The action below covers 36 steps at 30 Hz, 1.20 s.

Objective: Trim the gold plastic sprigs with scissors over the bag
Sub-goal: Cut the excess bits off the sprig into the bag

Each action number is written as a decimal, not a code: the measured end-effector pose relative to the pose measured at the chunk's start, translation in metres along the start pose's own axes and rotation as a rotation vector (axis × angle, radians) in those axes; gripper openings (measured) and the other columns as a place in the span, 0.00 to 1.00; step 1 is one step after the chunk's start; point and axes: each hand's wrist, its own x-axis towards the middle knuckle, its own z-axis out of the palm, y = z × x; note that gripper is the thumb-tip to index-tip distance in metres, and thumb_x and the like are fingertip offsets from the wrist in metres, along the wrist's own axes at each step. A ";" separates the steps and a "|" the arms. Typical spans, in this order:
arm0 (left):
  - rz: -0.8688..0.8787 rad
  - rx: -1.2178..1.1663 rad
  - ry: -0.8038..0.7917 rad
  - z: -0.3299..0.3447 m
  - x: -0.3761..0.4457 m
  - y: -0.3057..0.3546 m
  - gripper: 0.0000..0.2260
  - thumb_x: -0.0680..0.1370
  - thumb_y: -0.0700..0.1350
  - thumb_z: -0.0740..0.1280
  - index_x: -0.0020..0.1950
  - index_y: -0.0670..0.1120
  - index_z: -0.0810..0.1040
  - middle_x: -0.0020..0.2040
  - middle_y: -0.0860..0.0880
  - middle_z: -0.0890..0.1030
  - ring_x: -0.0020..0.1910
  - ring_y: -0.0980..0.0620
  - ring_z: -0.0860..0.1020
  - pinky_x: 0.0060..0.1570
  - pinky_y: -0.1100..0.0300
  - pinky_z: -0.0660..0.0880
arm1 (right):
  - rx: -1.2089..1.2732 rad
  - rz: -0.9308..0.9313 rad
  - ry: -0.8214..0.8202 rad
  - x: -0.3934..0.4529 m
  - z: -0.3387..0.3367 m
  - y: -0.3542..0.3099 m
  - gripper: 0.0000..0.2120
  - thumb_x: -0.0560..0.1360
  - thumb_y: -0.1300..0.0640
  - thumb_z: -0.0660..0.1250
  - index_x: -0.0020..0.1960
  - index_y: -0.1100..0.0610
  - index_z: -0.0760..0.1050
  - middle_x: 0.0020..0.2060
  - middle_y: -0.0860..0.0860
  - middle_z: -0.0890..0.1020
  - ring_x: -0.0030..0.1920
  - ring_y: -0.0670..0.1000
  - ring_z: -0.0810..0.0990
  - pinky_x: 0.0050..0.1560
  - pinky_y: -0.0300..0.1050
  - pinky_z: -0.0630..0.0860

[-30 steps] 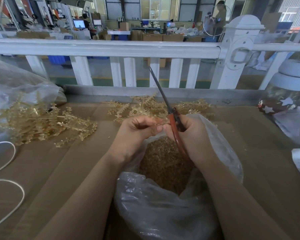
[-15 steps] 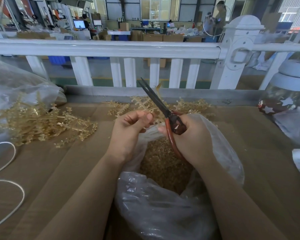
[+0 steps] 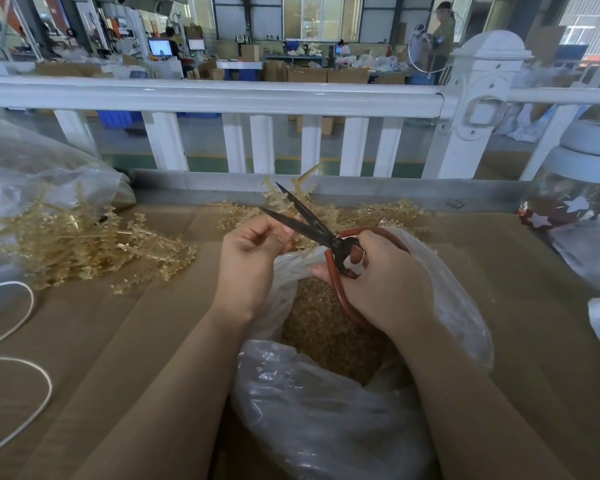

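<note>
Over the open clear plastic bag (image 3: 343,420) of gold trimmings, the left hand (image 3: 248,268) pinches a gold plastic sprig (image 3: 300,183) between curled fingers, its tip poking up behind the blades. Beside it, the right hand (image 3: 381,282) has its grip clenched round the red-handled scissors (image 3: 326,237), blades parted. More sprigs (image 3: 84,247) lie heaped on the brown tabletop (image 3: 118,341) at left and beyond the bag. No writing is legible anywhere.
</note>
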 end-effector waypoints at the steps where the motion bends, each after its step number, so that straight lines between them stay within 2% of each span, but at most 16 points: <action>1: 0.001 0.001 -0.001 -0.001 0.000 0.000 0.05 0.76 0.42 0.67 0.43 0.44 0.82 0.32 0.53 0.76 0.35 0.56 0.72 0.41 0.63 0.72 | 0.001 0.003 -0.007 0.000 0.000 0.000 0.29 0.66 0.20 0.55 0.44 0.45 0.69 0.37 0.36 0.72 0.36 0.38 0.70 0.36 0.31 0.65; 4: 0.006 -0.013 -0.002 -0.002 0.000 0.000 0.07 0.77 0.42 0.67 0.43 0.49 0.85 0.33 0.52 0.76 0.36 0.55 0.72 0.41 0.63 0.71 | 0.010 -0.002 -0.009 -0.001 0.001 0.000 0.29 0.65 0.18 0.53 0.42 0.44 0.68 0.33 0.36 0.69 0.33 0.37 0.69 0.37 0.32 0.68; 6: 0.006 -0.030 -0.004 -0.002 -0.001 0.002 0.08 0.77 0.42 0.67 0.42 0.50 0.85 0.33 0.52 0.76 0.36 0.55 0.72 0.41 0.64 0.72 | -0.006 -0.013 -0.003 -0.002 0.000 -0.001 0.28 0.64 0.18 0.51 0.37 0.44 0.64 0.30 0.35 0.66 0.31 0.37 0.67 0.35 0.32 0.67; 8: 0.006 -0.051 -0.007 -0.001 -0.001 0.004 0.10 0.79 0.40 0.68 0.42 0.52 0.85 0.33 0.54 0.77 0.36 0.56 0.72 0.40 0.65 0.72 | -0.024 -0.015 0.004 -0.002 -0.001 -0.002 0.28 0.65 0.19 0.54 0.34 0.44 0.61 0.29 0.36 0.68 0.30 0.38 0.69 0.33 0.33 0.68; 12: -0.007 -0.086 0.003 0.001 -0.003 0.009 0.10 0.79 0.38 0.67 0.44 0.50 0.85 0.34 0.56 0.78 0.36 0.56 0.72 0.40 0.65 0.73 | -0.056 -0.019 0.052 -0.003 0.000 -0.002 0.25 0.69 0.24 0.62 0.36 0.46 0.68 0.31 0.41 0.76 0.31 0.43 0.73 0.35 0.38 0.76; 15: -0.023 -0.096 0.017 0.002 -0.003 0.010 0.07 0.79 0.37 0.66 0.47 0.45 0.83 0.34 0.56 0.79 0.36 0.57 0.73 0.41 0.65 0.73 | -0.066 -0.035 0.088 -0.003 -0.001 -0.004 0.28 0.68 0.23 0.60 0.36 0.49 0.72 0.31 0.42 0.77 0.31 0.43 0.74 0.33 0.38 0.76; 20: -0.049 -0.110 0.018 0.000 -0.003 0.010 0.06 0.79 0.37 0.66 0.48 0.43 0.83 0.34 0.53 0.77 0.36 0.54 0.71 0.42 0.62 0.73 | -0.054 -0.034 0.079 -0.003 -0.001 -0.005 0.28 0.68 0.23 0.59 0.35 0.49 0.71 0.30 0.42 0.76 0.29 0.43 0.73 0.32 0.39 0.76; 24: -0.054 -0.138 0.007 -0.001 -0.003 0.011 0.05 0.79 0.39 0.66 0.47 0.42 0.82 0.36 0.47 0.76 0.37 0.53 0.71 0.43 0.61 0.72 | -0.036 -0.052 0.111 -0.003 0.002 -0.004 0.25 0.70 0.28 0.67 0.35 0.48 0.69 0.28 0.42 0.75 0.27 0.41 0.70 0.30 0.34 0.71; 27: -0.062 -0.166 0.001 -0.001 -0.004 0.011 0.05 0.79 0.38 0.66 0.46 0.40 0.81 0.38 0.43 0.75 0.37 0.52 0.71 0.45 0.58 0.72 | -0.023 -0.059 0.112 -0.003 0.004 -0.003 0.25 0.71 0.32 0.72 0.34 0.49 0.66 0.27 0.42 0.72 0.27 0.42 0.69 0.30 0.36 0.71; 29: -0.071 -0.171 0.006 -0.001 -0.004 0.011 0.05 0.79 0.38 0.66 0.45 0.39 0.81 0.38 0.43 0.75 0.37 0.52 0.71 0.46 0.58 0.72 | -0.023 -0.052 0.097 -0.002 0.004 -0.003 0.25 0.71 0.30 0.70 0.33 0.48 0.65 0.27 0.42 0.72 0.27 0.42 0.69 0.31 0.37 0.72; 31: -0.090 -0.172 0.018 0.000 -0.004 0.012 0.05 0.79 0.37 0.66 0.45 0.39 0.81 0.37 0.45 0.76 0.37 0.53 0.72 0.46 0.59 0.72 | -0.007 -0.038 0.075 -0.002 0.003 -0.004 0.25 0.69 0.25 0.64 0.34 0.47 0.67 0.28 0.40 0.72 0.28 0.41 0.70 0.32 0.36 0.73; 33: -0.120 -0.183 0.038 0.001 -0.004 0.012 0.06 0.79 0.37 0.66 0.45 0.41 0.81 0.35 0.48 0.76 0.36 0.53 0.72 0.45 0.59 0.73 | 0.020 -0.022 0.047 -0.002 0.003 -0.002 0.30 0.68 0.22 0.58 0.39 0.48 0.75 0.31 0.40 0.77 0.30 0.41 0.74 0.34 0.35 0.75; 36: -0.182 -0.235 0.067 0.001 -0.003 0.013 0.05 0.79 0.37 0.66 0.44 0.40 0.81 0.36 0.46 0.76 0.35 0.53 0.72 0.43 0.60 0.74 | 0.075 -0.041 0.042 -0.003 0.004 0.001 0.34 0.69 0.21 0.57 0.46 0.50 0.82 0.36 0.42 0.82 0.34 0.42 0.78 0.38 0.36 0.78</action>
